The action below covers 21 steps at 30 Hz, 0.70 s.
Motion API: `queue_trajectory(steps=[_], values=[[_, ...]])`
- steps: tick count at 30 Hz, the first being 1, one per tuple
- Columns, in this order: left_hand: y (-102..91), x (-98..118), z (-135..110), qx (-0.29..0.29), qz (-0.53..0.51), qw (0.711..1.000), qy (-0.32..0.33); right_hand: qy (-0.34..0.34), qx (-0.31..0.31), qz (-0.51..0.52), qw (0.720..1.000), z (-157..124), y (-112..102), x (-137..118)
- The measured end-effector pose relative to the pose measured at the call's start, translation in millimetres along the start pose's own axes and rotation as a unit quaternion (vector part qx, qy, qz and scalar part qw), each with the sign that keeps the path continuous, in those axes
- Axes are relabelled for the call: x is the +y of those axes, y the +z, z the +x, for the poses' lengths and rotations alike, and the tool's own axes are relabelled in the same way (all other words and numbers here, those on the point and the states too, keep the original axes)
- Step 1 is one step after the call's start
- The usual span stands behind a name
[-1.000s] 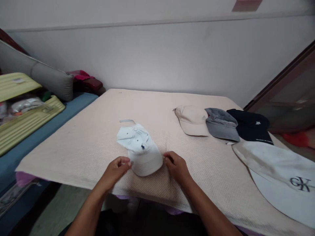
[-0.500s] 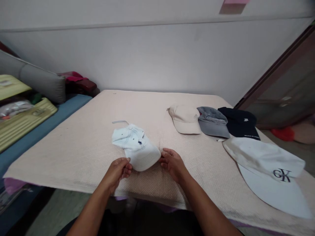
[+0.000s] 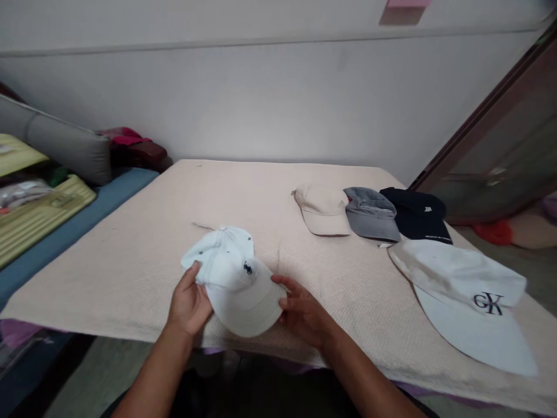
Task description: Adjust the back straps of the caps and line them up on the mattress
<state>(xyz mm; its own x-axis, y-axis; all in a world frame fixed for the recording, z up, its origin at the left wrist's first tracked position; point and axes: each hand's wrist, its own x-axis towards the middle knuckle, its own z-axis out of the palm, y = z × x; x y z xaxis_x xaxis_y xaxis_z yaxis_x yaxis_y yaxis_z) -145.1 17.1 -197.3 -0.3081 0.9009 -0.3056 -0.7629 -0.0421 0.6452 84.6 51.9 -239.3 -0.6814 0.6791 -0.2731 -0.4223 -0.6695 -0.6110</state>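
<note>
A white baseball cap [image 3: 230,261] with a small dark horse-and-rider logo is between my hands near the table's front edge, its brim towards me and to the right. My left hand [image 3: 190,302] grips the lower left side of the crown, thumb on top and fingers underneath. At the right edge of the brim, my right hand [image 3: 302,305] pinches it between thumb and fingers. The cap's strap trails out behind it on the far left. Fingers beneath the cap are partly hidden.
On the right of the cream-covered table [image 3: 143,244] lie a beige cap [image 3: 324,206], a grey cap [image 3: 372,215], a navy cap [image 3: 418,212] and a large white cap [image 3: 461,290] with black letters. A blue surface with a grey cushion [image 3: 56,139] adjoins the left. A wall stands behind.
The cap has come up and closer, its crown fuller and more rounded. My left hand has shifted from the brim to the crown's side; my right hand still holds the brim.
</note>
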Motion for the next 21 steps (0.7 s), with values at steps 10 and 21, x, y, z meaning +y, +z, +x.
queue_trajectory(steps=[10, 21], values=[[-4.2, 8.6, -32.0, 0.074, 0.078, 0.987, -0.120, 0.194, -0.165, -0.196, 0.947, -24.9, -11.8, -1.9], [11.9, -52.3, -55.8, -0.188, 0.158, 0.908, -0.340, -0.051, 0.009, -0.268, 0.962, -26.9, -3.4, -32.1]])
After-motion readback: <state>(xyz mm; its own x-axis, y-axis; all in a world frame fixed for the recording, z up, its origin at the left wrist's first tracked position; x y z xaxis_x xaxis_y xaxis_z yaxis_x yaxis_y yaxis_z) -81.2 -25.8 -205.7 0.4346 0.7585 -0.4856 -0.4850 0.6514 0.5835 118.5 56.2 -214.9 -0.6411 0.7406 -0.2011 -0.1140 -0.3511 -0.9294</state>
